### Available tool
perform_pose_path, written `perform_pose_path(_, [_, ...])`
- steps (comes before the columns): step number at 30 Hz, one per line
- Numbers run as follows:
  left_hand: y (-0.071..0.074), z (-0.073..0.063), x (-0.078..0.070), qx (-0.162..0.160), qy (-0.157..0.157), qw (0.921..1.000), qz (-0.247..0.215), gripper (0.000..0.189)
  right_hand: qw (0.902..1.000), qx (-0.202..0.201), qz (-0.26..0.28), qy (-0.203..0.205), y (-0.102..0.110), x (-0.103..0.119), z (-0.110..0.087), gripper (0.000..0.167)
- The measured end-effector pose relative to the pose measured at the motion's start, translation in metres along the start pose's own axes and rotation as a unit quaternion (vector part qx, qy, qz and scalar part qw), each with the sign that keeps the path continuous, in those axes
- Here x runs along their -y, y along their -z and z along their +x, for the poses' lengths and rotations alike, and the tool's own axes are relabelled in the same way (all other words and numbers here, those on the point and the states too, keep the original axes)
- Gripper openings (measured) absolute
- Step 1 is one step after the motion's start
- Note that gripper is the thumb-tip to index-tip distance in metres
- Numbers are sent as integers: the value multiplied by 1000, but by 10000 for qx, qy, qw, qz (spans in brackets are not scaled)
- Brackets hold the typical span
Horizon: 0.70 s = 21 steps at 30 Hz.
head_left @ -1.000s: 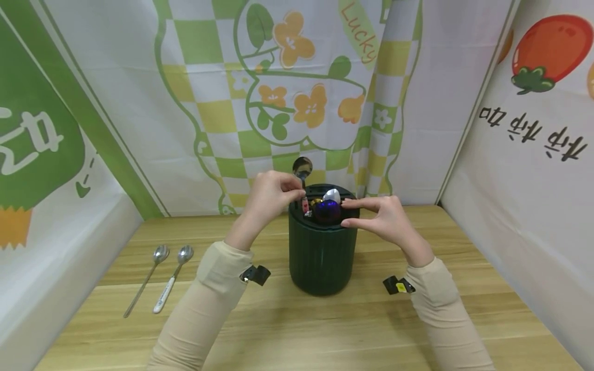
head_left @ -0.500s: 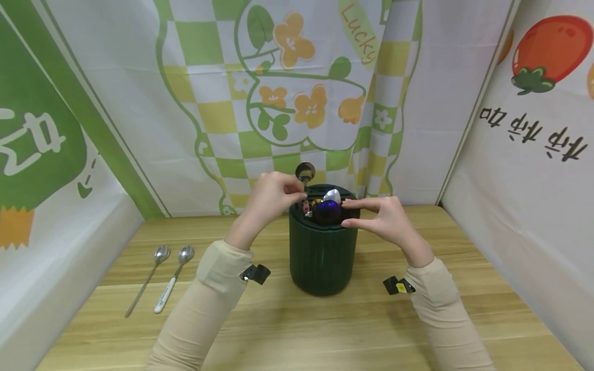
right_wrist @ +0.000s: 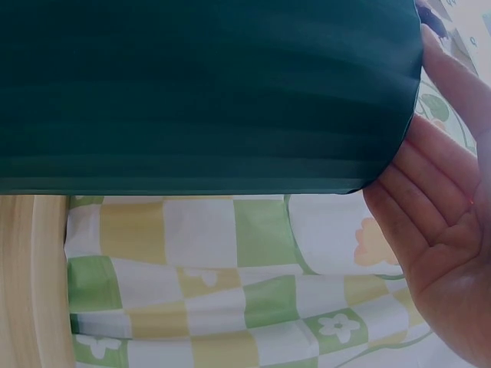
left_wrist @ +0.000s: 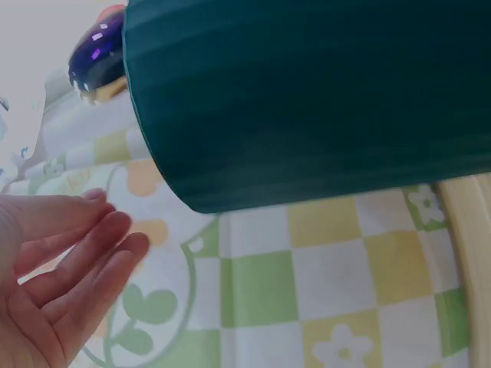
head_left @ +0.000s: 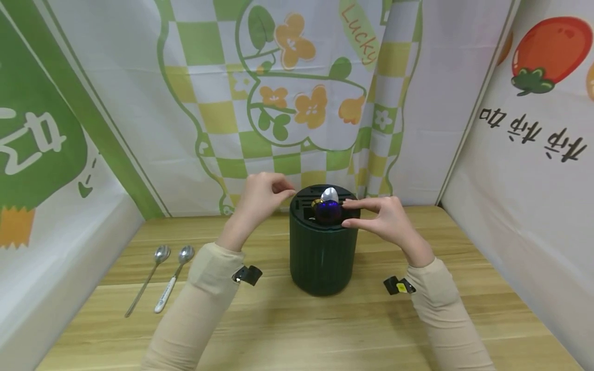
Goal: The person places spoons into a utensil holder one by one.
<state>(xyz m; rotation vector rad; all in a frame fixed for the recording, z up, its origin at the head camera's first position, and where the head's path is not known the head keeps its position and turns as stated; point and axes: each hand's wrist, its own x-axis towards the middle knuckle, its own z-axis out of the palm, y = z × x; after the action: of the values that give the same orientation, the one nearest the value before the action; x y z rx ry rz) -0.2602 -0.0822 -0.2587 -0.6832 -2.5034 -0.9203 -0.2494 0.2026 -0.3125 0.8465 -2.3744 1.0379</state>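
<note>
A dark green ribbed utensil holder [head_left: 323, 257] with a slotted black top stands upright on the table. From its top stick up a blue-purple spoon [head_left: 327, 211], a silver spoon [head_left: 330, 194] and a gold-coloured piece [head_left: 316, 203]. My left hand [head_left: 264, 198] is in the air just left of the rim, holding nothing; in the left wrist view its fingers [left_wrist: 107, 245] are loosely bent, apart from the holder. Beside the blue-purple spoon, the straight fingers and thumb of my right hand [head_left: 385, 219] rest on the holder's right rim. The holder's inside is hidden.
To the left on the wooden table [head_left: 278, 330] lie a plain silver spoon [head_left: 148, 281] and a white-handled spoon [head_left: 174, 278]. A patterned cloth curtain [head_left: 218, 93] hangs behind the holder, with printed cloth walls at both sides.
My left hand has let go of the spoon it held at the holder's left side and moved slightly left. That spoon's bowl no longer shows above the rim. My right hand has stayed put.
</note>
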Motion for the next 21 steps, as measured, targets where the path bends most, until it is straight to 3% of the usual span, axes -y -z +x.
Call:
perform_pose_path(8, [-3,-12,25,-468,463,9976,-221,11,9999,-14,-60,-102,-1,7,0,36])
perform_pose_path(15, [-9,-25,47,-1018,668,9922,-264,9,10000,25,-27,-40,6,37,-2,33])
perform_pose_path(21, [-10,-35,64,-1253,839,9881,-319,9,10000,49,-23,-68,8,41,-1,34])
